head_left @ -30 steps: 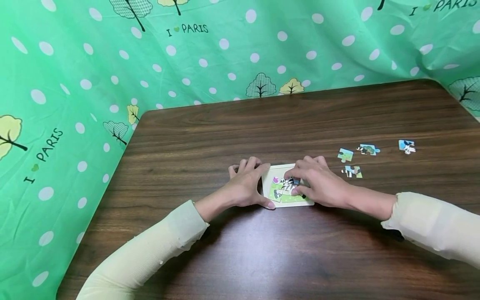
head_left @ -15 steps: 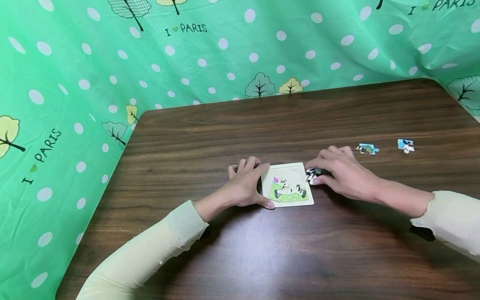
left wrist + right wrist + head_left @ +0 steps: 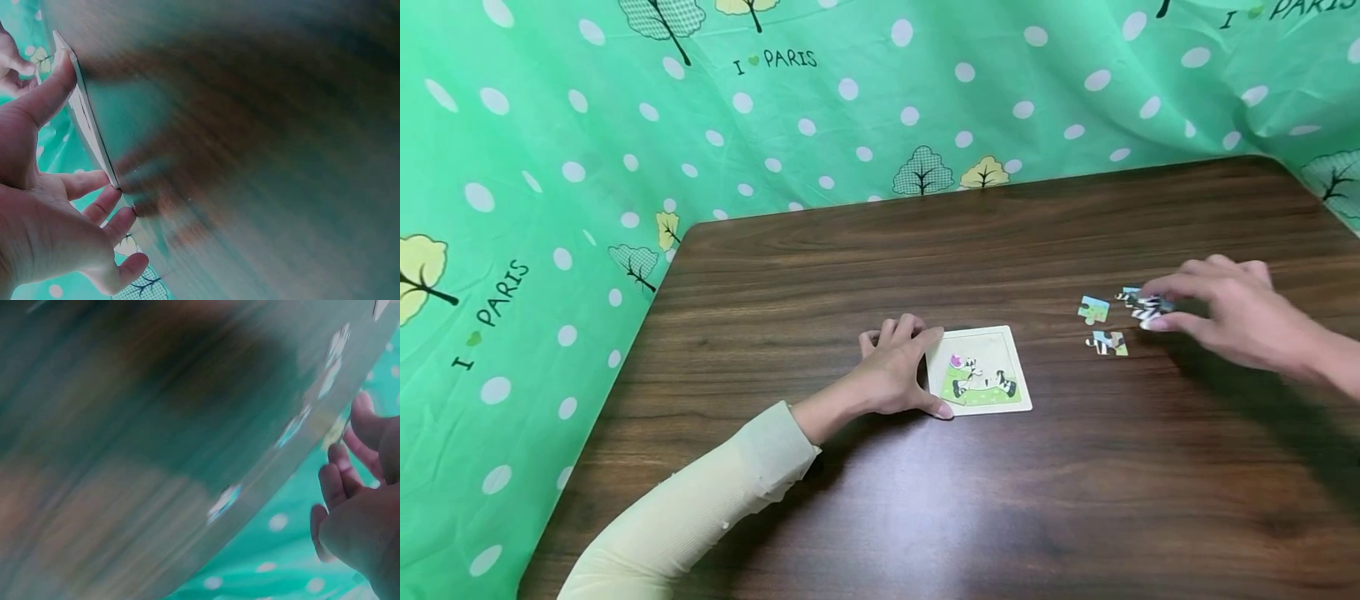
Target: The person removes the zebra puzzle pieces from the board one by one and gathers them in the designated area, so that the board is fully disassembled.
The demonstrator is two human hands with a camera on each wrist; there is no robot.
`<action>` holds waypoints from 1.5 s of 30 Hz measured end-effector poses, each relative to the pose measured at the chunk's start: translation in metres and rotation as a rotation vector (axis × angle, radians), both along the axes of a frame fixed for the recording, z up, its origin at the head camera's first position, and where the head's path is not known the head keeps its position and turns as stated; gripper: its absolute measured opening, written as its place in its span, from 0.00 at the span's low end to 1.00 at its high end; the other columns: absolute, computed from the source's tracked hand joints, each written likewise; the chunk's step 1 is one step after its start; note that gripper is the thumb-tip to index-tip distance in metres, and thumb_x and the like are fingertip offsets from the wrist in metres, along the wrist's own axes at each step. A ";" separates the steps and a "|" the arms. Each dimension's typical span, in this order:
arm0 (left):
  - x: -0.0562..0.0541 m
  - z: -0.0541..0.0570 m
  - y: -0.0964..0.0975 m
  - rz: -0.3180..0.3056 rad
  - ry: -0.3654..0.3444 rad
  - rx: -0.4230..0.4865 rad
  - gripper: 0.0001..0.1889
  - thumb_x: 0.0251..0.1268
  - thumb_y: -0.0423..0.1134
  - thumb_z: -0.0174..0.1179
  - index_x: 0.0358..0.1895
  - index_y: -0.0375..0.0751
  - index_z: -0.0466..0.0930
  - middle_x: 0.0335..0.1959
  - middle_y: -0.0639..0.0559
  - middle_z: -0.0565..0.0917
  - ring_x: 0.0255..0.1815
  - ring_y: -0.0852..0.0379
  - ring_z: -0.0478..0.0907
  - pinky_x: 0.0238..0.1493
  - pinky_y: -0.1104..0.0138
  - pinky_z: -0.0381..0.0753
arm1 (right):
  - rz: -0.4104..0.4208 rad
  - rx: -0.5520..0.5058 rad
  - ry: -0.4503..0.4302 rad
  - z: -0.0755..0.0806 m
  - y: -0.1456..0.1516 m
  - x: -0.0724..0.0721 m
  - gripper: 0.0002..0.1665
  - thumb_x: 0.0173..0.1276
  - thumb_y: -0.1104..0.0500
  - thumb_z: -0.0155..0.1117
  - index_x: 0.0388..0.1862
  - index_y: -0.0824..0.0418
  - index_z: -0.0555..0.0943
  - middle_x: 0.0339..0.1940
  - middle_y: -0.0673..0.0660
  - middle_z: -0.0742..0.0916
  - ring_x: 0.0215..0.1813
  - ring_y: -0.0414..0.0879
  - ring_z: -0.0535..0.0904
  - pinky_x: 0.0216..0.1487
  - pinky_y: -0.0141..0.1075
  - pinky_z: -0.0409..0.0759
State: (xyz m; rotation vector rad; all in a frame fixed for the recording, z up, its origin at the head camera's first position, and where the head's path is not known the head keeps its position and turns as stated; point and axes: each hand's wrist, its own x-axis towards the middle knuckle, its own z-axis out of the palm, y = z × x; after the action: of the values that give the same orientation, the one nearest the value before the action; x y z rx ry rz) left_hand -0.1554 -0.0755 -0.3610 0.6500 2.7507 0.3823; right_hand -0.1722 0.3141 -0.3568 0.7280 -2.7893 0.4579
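My left hand [image 3: 891,375] grips the left side of a white puzzle board [image 3: 977,343], thumb at the near corner and index finger at the far one. Its recess shows a green strip with parts of a zebra and a pink spot along the bottom; the upper part is bare. In the left wrist view the board's edge [image 3: 94,128] appears between thumb and index finger. To the right, my right hand [image 3: 1232,312] pinches a zebra-striped puzzle piece [image 3: 1147,313] between thumb and fingers, above the table. It overlaps a loose blue-and-green piece [image 3: 1126,294] in the head view.
Left of my right hand lie a green-and-blue piece [image 3: 1094,310] and another striped piece [image 3: 1107,342]. A blue-and-white piece [image 3: 225,503] shows in the right wrist view. Beneath everything is a dark wooden table [image 3: 865,258], with a green dotted curtain [image 3: 850,125] behind it.
My right hand first leaves the board with the zebra-striped piece, then carries it right to the loose pieces. This bares the board's upper recess. The left hand keeps its place.
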 end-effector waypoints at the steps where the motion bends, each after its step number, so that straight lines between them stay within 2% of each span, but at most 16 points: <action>1: 0.000 0.000 0.000 0.000 0.000 0.002 0.54 0.34 0.63 0.75 0.71 0.54 0.61 0.67 0.50 0.60 0.63 0.50 0.57 0.57 0.47 0.54 | -0.031 0.013 -0.021 0.000 0.007 0.002 0.21 0.47 0.63 0.78 0.43 0.59 0.85 0.33 0.53 0.82 0.39 0.50 0.69 0.39 0.49 0.52; 3: 0.000 0.000 -0.001 0.002 0.002 0.002 0.54 0.34 0.63 0.75 0.71 0.55 0.62 0.67 0.50 0.60 0.63 0.49 0.57 0.57 0.48 0.54 | -0.074 0.040 -0.054 -0.003 0.018 0.004 0.19 0.48 0.62 0.77 0.42 0.59 0.85 0.31 0.51 0.81 0.41 0.52 0.70 0.40 0.51 0.52; 6: 0.001 0.000 -0.002 0.008 0.007 0.000 0.54 0.34 0.63 0.76 0.71 0.55 0.62 0.67 0.51 0.60 0.63 0.49 0.57 0.57 0.48 0.54 | -0.086 0.073 -0.072 -0.008 0.026 0.006 0.20 0.47 0.64 0.77 0.41 0.59 0.85 0.27 0.47 0.78 0.41 0.53 0.70 0.39 0.52 0.52; 13: 0.002 -0.001 -0.003 0.011 -0.002 0.001 0.52 0.35 0.63 0.75 0.69 0.55 0.63 0.66 0.51 0.60 0.62 0.50 0.57 0.57 0.48 0.54 | -0.013 0.210 -0.003 -0.016 0.024 0.005 0.21 0.44 0.63 0.79 0.40 0.56 0.85 0.28 0.47 0.80 0.40 0.56 0.74 0.37 0.50 0.55; 16: 0.002 -0.001 -0.003 0.015 0.001 0.002 0.52 0.35 0.62 0.75 0.70 0.55 0.62 0.66 0.51 0.60 0.62 0.50 0.57 0.57 0.48 0.54 | 0.002 0.203 0.018 -0.011 0.014 0.003 0.20 0.45 0.62 0.78 0.39 0.57 0.84 0.31 0.51 0.82 0.41 0.56 0.74 0.38 0.53 0.56; 20: 0.001 -0.001 -0.004 0.020 -0.001 0.005 0.52 0.35 0.62 0.76 0.70 0.55 0.62 0.66 0.51 0.60 0.62 0.50 0.57 0.57 0.48 0.54 | 0.038 0.115 0.023 0.000 -0.012 0.000 0.18 0.48 0.61 0.77 0.40 0.59 0.84 0.35 0.54 0.83 0.43 0.54 0.73 0.40 0.52 0.55; 24: 0.000 -0.002 -0.004 0.020 -0.006 0.009 0.51 0.35 0.62 0.76 0.69 0.55 0.63 0.66 0.51 0.60 0.62 0.50 0.56 0.57 0.48 0.54 | 0.133 0.014 0.019 0.003 -0.049 -0.002 0.20 0.48 0.61 0.78 0.43 0.60 0.85 0.38 0.54 0.85 0.42 0.49 0.72 0.41 0.47 0.56; 30: -0.001 -0.002 -0.004 0.010 -0.007 0.010 0.53 0.36 0.62 0.76 0.71 0.54 0.62 0.65 0.50 0.61 0.62 0.50 0.57 0.59 0.47 0.52 | 0.281 -0.065 -0.103 -0.003 -0.111 -0.001 0.22 0.53 0.58 0.76 0.48 0.59 0.84 0.41 0.51 0.84 0.47 0.47 0.72 0.43 0.43 0.56; 33: -0.001 -0.002 -0.003 0.005 -0.006 0.008 0.54 0.36 0.62 0.75 0.72 0.53 0.61 0.65 0.50 0.61 0.62 0.50 0.57 0.59 0.47 0.52 | 0.338 -0.067 -0.184 -0.008 -0.138 0.001 0.23 0.54 0.57 0.75 0.50 0.58 0.83 0.38 0.49 0.82 0.44 0.45 0.69 0.43 0.41 0.56; 36: -0.002 -0.002 -0.003 0.002 -0.009 0.007 0.55 0.36 0.63 0.75 0.73 0.53 0.60 0.65 0.51 0.61 0.62 0.50 0.57 0.59 0.47 0.52 | 0.372 -0.051 -0.245 -0.011 -0.159 0.001 0.25 0.55 0.56 0.75 0.53 0.57 0.83 0.35 0.48 0.78 0.41 0.43 0.65 0.42 0.40 0.56; 39: -0.003 -0.001 -0.002 -0.003 -0.013 0.006 0.55 0.37 0.63 0.74 0.73 0.53 0.59 0.66 0.51 0.60 0.63 0.50 0.56 0.59 0.47 0.52 | 0.388 -0.022 -0.261 -0.014 -0.172 0.001 0.27 0.55 0.54 0.75 0.56 0.56 0.82 0.35 0.47 0.77 0.40 0.43 0.65 0.41 0.40 0.56; 45: -0.003 -0.001 -0.001 -0.007 -0.012 0.000 0.56 0.36 0.64 0.74 0.74 0.52 0.58 0.66 0.51 0.60 0.62 0.50 0.56 0.60 0.47 0.52 | 0.361 -0.061 -0.323 -0.015 -0.177 -0.001 0.22 0.52 0.58 0.77 0.48 0.52 0.83 0.38 0.48 0.78 0.44 0.44 0.68 0.43 0.42 0.58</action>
State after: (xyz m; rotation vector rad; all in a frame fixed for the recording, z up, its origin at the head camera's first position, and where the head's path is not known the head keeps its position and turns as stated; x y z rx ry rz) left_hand -0.1581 -0.0767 -0.3617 0.6552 2.7358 0.3839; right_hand -0.1734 0.1368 -0.3722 1.2518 -2.9177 0.7853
